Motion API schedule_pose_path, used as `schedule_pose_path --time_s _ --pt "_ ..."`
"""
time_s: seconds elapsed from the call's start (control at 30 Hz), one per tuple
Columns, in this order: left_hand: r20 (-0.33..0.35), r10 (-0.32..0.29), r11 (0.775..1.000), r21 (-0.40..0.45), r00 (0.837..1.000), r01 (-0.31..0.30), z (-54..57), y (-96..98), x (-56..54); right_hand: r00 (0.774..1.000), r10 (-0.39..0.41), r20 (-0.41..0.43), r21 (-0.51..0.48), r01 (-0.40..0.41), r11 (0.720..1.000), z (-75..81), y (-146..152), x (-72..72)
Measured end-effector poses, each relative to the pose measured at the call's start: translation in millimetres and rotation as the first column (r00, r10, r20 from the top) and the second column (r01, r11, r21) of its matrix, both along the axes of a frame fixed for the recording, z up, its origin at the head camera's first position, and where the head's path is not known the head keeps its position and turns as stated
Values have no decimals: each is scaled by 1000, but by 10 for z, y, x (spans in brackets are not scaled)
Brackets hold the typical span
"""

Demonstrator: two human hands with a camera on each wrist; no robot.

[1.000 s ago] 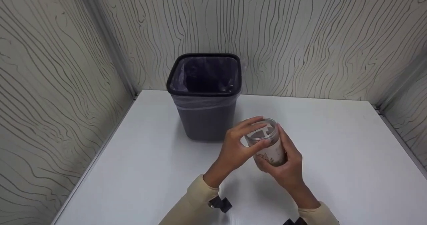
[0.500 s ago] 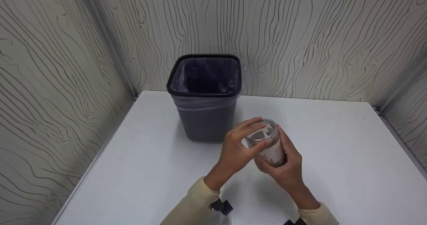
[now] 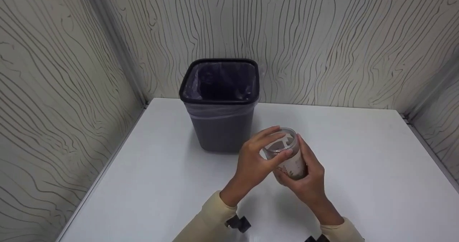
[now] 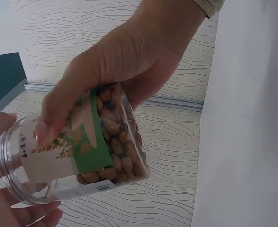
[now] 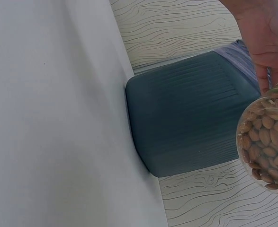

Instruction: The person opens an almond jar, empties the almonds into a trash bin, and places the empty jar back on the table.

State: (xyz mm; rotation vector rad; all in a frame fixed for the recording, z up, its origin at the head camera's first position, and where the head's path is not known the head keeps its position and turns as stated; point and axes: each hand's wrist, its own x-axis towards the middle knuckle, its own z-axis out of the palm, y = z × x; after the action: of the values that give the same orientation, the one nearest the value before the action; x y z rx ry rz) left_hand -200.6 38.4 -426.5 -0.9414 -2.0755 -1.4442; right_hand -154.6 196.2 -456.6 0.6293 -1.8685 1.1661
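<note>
A clear jar (image 3: 294, 165) is held tilted over the table, its top toward my left hand. My left hand (image 3: 252, 159) grips the ringed clear top (image 4: 15, 165), thumb on the near side and fingers on the far side. Lower down, my right hand (image 3: 312, 179) wraps round the body, its thumb over the pale label (image 4: 58, 151) with leaf prints and a green band. Almonds (image 4: 120, 137) show through the clear wall in the left wrist view, and through the round base in the right wrist view. Part of the label lies hidden under the fingers.
Behind the hands, a grey bin (image 3: 222, 127) with a black rim and a clear plastic liner stands on the white table (image 3: 150, 184). Wood-grain patterned panels (image 3: 304, 41) enclose the table at the back and sides.
Hands and jar stay almost in place. My left index fingertip has shifted slightly left along the jar's top.
</note>
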Motion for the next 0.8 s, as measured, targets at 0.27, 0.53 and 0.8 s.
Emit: schedule_pose_path --time_s 0.27,0.53,0.8 --pt "-9 40 999 0 999 -40 25 14 24 1000 26 10 -19 -25 999 37 -11 14" --pt "-7 61 998 -11 998 -61 15 14 35 999 26 18 -19 -26 999 41 -19 21" --pt "-13 62 997 -34 998 -63 32 11 25 1000 9 30 -15 -9 1000 47 -17 22"
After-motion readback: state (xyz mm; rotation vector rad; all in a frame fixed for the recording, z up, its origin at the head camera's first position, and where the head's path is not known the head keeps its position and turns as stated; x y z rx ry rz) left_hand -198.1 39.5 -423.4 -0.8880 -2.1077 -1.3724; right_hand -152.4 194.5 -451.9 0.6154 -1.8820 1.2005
